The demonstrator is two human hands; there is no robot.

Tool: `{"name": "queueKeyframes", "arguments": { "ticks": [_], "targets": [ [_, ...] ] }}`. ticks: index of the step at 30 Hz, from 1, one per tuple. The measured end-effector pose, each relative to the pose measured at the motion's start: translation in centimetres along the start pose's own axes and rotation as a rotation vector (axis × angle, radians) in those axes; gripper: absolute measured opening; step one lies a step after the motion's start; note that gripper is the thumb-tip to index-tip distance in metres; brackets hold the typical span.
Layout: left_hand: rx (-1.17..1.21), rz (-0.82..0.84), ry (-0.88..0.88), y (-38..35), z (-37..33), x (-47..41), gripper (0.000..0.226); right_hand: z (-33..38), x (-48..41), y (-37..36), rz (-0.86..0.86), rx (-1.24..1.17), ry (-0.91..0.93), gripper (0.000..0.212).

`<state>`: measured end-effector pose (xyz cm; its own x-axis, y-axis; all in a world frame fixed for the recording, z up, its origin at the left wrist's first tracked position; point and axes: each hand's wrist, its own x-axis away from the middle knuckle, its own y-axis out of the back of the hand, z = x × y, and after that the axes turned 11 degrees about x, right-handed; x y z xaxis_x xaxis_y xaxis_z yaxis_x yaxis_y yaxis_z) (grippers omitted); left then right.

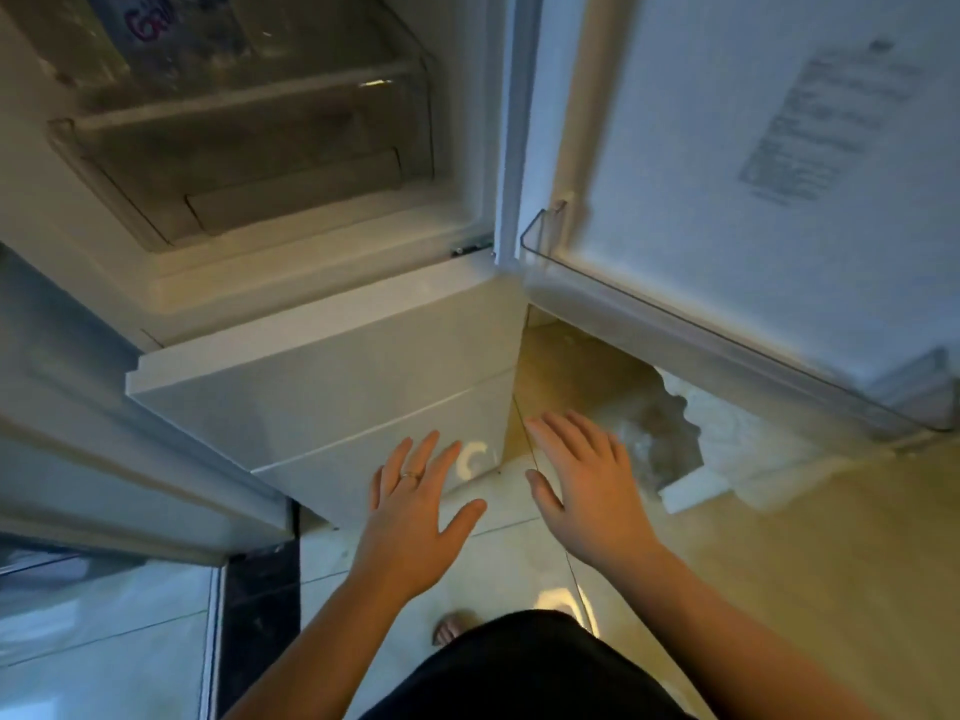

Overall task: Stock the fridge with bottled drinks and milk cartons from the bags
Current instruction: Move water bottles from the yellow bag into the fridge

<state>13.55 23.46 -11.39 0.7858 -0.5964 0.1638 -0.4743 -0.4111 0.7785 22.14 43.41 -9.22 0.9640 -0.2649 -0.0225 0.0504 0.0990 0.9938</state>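
Fridge (332,387) glossy white, door (727,200) open, clear plastic drawer (249,148) inside; left hand (415,517), right hand (592,491) spread, empty.

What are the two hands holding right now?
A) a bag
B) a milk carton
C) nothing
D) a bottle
C: the left hand and the right hand both hover with fingers spread flat, and nothing is in either.
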Motion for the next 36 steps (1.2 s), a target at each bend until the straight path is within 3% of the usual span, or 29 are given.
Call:
{"name": "queueKeyframes", "arguments": {
  "ticks": [3,8,23,36],
  "targets": [
    [-0.024,0.069,0.016,-2.9,-2.8,0.7,0.097,-3.2,3.0,-0.7,0.028,-0.004,-0.02,0.052],
    [-0.057,0.163,0.021,-8.9,-10.0,0.9,0.071,-11.1,8.6,-1.3,0.116,0.009,-0.083,0.057],
    [-0.121,0.456,-0.241,-26.9,-30.9,0.1,0.072,-33.3,24.8,0.3,0.119,-0.039,-0.505,0.058],
    [-0.104,0.52,-0.397,-34.9,-42.1,-7.7,0.07,-46.1,24.6,1.4,0.098,-0.049,-0.689,0.058]
  ]
}}
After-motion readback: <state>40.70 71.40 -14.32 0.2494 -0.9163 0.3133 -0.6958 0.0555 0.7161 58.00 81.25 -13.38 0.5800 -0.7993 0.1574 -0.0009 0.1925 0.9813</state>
